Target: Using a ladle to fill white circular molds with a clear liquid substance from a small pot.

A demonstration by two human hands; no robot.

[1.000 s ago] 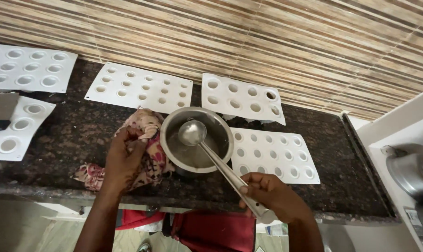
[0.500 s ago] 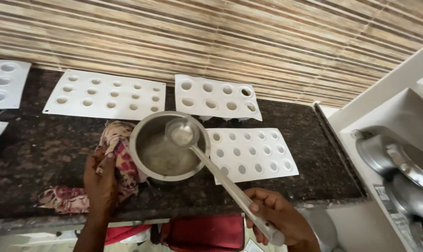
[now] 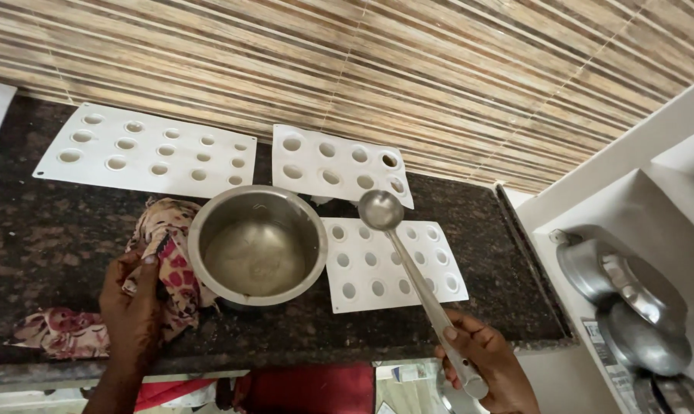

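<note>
Looking down from the head camera, I see my left hand (image 3: pixel 132 307) pressing a red-and-cream patterned cloth (image 3: pixel 167 261) against the side of a round steel pot (image 3: pixel 256 245) near the front edge of the dark speckled stone counter (image 3: pixel 48 238). My right hand (image 3: pixel 488 360), fingers clamped on the handle, holds a long steel ladle (image 3: pixel 408 268), its bowl above a white moulded tray with round cavities (image 3: pixel 393 264) beside the pot.

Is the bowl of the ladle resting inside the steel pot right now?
No: the ladle is held by the right hand outside the steel pot, its bowl above the white mould tray.
</note>
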